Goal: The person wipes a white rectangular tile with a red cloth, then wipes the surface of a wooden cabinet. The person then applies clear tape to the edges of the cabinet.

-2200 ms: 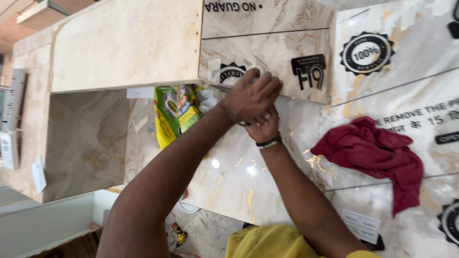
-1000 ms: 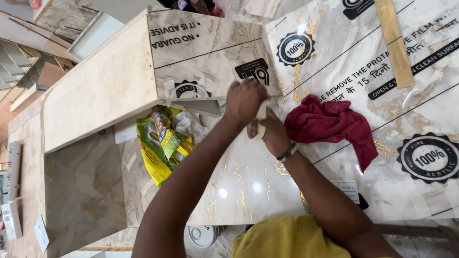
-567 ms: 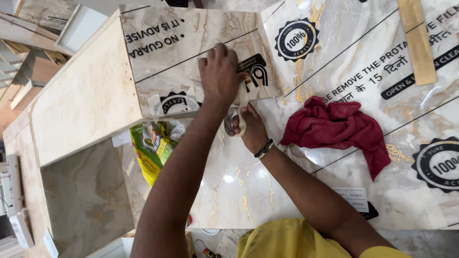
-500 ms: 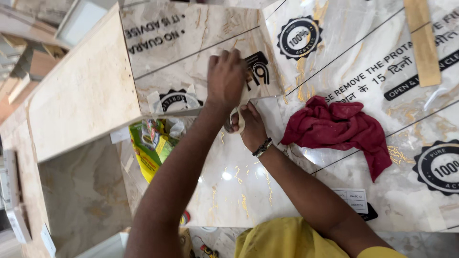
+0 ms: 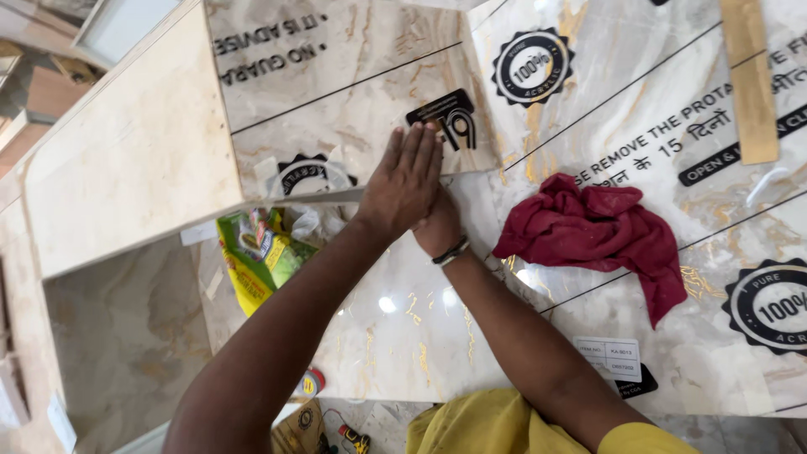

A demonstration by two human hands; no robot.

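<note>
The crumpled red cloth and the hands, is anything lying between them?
No. In the head view only bare glossy marble-look sheet separates the crumpled red cloth from the right hand, which is tucked under the flat left hand.

Left hand (image 5: 403, 181) now flat over right hand (image 5: 439, 227)

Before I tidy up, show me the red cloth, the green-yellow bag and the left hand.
red cloth (image 5: 593, 240), head view, middle folds.
green-yellow bag (image 5: 261, 261), head view, printed front.
left hand (image 5: 403, 181), head view, back of the hand.

Place: furniture or carpentry workshop.
Evidence: film-covered marble-pattern laminate sheets (image 5: 353, 101), plain board panel (image 5: 126, 160), red rag (image 5: 601, 235) beside hands.
</note>
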